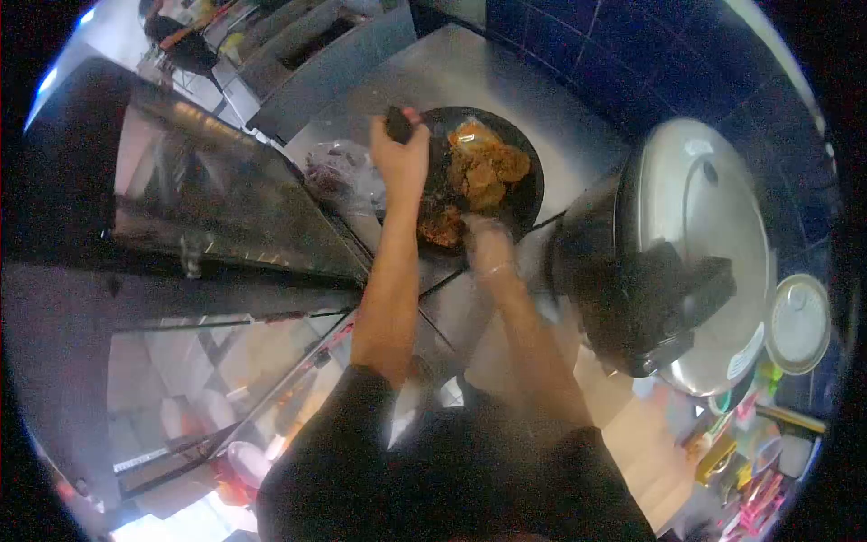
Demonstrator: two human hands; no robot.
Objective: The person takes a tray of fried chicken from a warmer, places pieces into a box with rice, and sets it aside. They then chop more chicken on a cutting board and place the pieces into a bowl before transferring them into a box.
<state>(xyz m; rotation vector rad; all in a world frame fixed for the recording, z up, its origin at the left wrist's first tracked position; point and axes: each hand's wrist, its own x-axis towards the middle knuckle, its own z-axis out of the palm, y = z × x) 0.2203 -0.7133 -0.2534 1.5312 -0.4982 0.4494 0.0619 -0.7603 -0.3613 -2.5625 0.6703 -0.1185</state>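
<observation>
A round black pan (533,206) sits on the pale counter, with several browned, fried-looking pieces of food (483,172) at its upper right. Another browned piece (441,228) is near its lower edge. At the pan's left side, my left hand (403,154) is closed around a short dark handle (397,125), whose end pokes out above the fist; what it belongs to is hidden. My right hand (489,248) reaches over the pan's near rim, fingertips beside the lower piece, its fingers smeared by motion. Left of my left wrist, a clear plastic bag (339,173) holds something dark purplish.
On the right stands a large dark pot-like appliance with a big silver lid (713,208), and beyond it a round pale lid (799,323). A glass-fronted cabinet (226,190) is on the left. Blue wall tiles (623,45) border the counter. Colourful packages (741,470) crowd the lower right.
</observation>
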